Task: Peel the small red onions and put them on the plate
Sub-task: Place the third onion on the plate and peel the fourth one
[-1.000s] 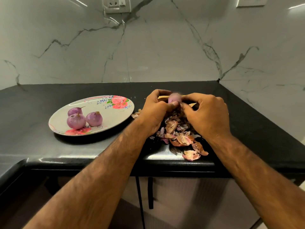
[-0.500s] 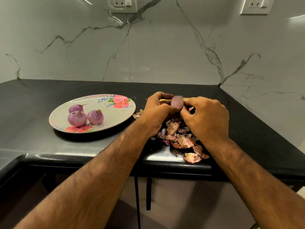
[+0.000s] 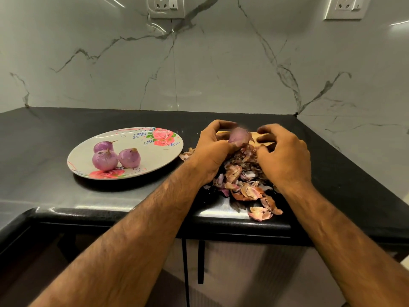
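Head camera: the left hand (image 3: 212, 149) is gripping the small red onion (image 3: 239, 135) above the peelings (image 3: 243, 180) as the right hand (image 3: 285, 156) is pulling away, fingers curled, any skin in them impossible to tell; the move to the plate (image 3: 155, 156) is likely nearing.

The left grip (image 3: 211, 151) holds a small red onion (image 3: 239, 136), blurred, above a heap of peels (image 3: 245, 180) on the black surface (image 3: 336, 173). The right grip (image 3: 285, 156) is curled just beside it; contact is unclear. Three peeled onions (image 3: 105, 160) sit together on the floral plate (image 3: 155, 158), left of the hands
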